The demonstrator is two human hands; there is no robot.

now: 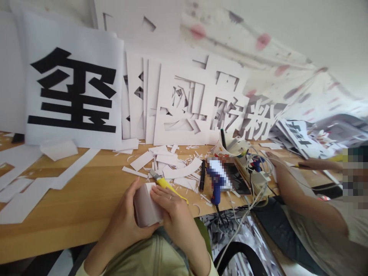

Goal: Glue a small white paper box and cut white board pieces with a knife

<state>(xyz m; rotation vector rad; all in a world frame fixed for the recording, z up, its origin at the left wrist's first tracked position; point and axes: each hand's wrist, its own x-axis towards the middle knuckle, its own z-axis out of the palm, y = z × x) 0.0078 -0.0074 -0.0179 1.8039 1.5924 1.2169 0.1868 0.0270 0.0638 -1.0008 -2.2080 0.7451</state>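
While both hands clasp a block, a tub holds a pen.

I am in a craft workshop: white offcuts litter my wooden bench around a yellow cutter and a blue-handled glue gun, cut-out character boards stand at its back, and scraps lie thick underfoot near a co-worker.

The block is white — cutter yellow, glue gun blue, sheeting pink-spotted.
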